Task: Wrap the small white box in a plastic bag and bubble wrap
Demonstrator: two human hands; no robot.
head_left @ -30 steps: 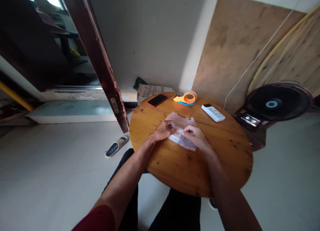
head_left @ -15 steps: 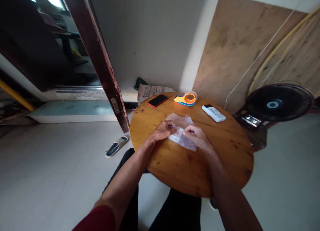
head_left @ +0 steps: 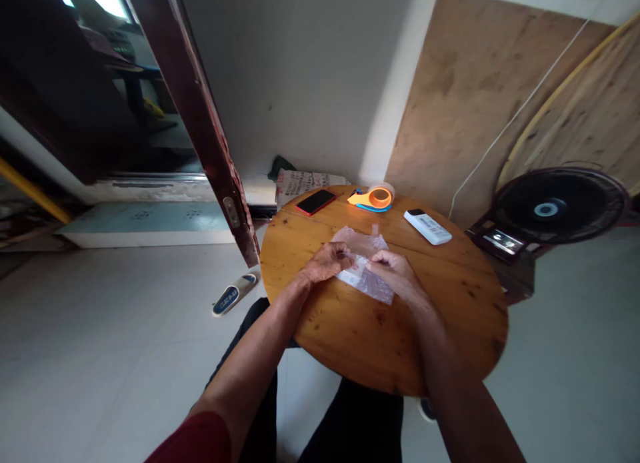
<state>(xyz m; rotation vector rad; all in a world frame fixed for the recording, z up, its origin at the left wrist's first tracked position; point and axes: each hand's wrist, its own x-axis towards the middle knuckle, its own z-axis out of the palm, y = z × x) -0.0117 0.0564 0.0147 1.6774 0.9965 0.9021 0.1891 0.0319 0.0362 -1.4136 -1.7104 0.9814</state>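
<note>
A sheet of clear bubble wrap [head_left: 377, 291] lies on the round wooden table [head_left: 320, 323], with a small whitish flat thing [head_left: 347, 276] at its middle, partly covered by my fingers. My left hand [head_left: 327, 261] comes in from the left, fingers curled and pinched at the wrap's middle. Opposite it, my right hand [head_left: 394, 271] pinches the wrap between thumb and forefinger. The fingertips are a short gap apart. A small clear strip [head_left: 375, 229] sticks up at the wrap's far edge.
Along the table's far side lie a red-edged phone [head_left: 316, 201], an orange tape dispenser [head_left: 373, 197] and a white device with a dark screen [head_left: 428, 227]. A black fan [head_left: 555, 206] stands at the right. A slipper [head_left: 234, 295] lies on the floor at left, near a door frame [head_left: 200, 116].
Both hands stay almost in place at the bubble wrap. The small clear strip at the wrap's far edge now stands out more plainly.
</note>
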